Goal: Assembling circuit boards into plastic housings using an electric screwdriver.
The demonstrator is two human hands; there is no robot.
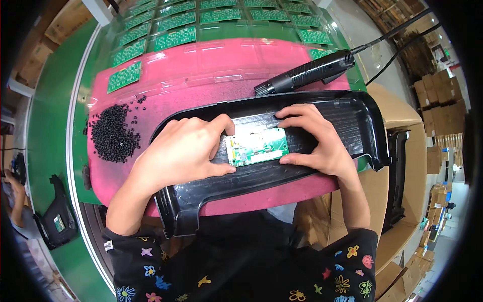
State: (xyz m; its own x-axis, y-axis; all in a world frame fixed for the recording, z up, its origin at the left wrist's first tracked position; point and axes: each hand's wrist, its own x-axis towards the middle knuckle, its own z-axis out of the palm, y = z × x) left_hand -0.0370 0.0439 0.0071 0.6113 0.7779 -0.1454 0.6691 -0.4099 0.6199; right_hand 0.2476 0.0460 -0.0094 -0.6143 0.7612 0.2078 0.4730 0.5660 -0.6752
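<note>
A green circuit board (257, 147) lies inside a long black plastic housing (236, 189), near the middle of its floor. My left hand (188, 148) is at the board's left end, thumb and forefinger at its corners. At the right end, my right hand (317, 138) curls its fingers and thumb about the board's edge. Both hands are closed on the board between them. The housing rests on a pink mat (151, 80), its open side up.
A black electric screwdriver (307, 73) with a cable lies beyond the housing. Small black screws (114, 133) form a pile at left. Clear trays hold rows of green circuit boards (175, 38) at the back. A cardboard box (372, 201) stands at right. Another person's hand (17, 189) shows far left.
</note>
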